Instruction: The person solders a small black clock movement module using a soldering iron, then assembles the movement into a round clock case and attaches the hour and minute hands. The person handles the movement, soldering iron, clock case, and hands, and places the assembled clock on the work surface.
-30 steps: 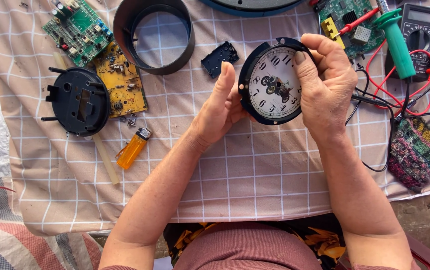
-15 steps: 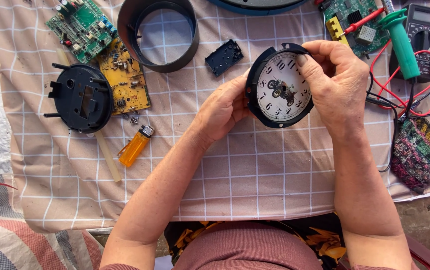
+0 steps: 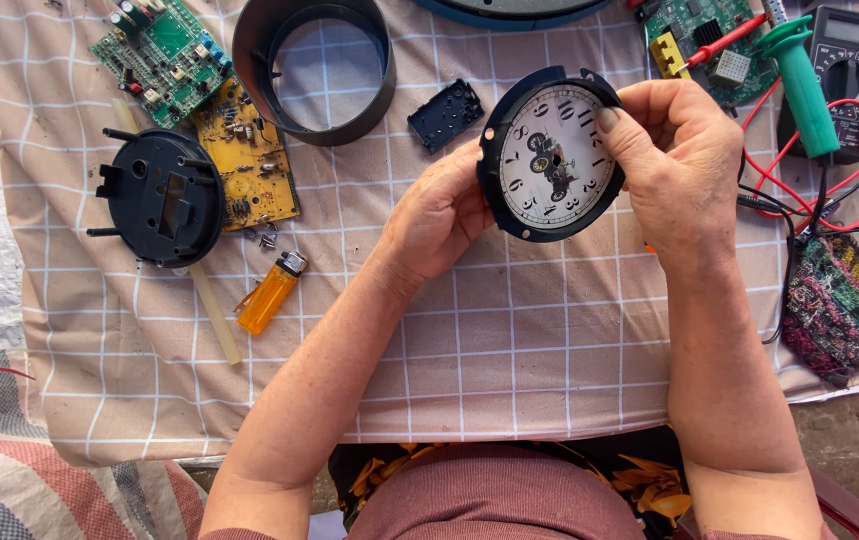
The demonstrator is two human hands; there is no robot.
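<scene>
Two hands cradle the clock face (image 3: 553,155), fingers curled round its rim.

I saw a beige checked cloth (image 3: 510,360) covering the counter under even daylight. A striped woven mat (image 3: 20,480) lay lower left; bare ground (image 3: 855,440) showed lower right.

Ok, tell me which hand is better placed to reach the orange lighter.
Probably the left. The left hand grips the clock face on the side nearer the orange lighter; the right hand holds the far edge, so it would have to cross over.
</scene>
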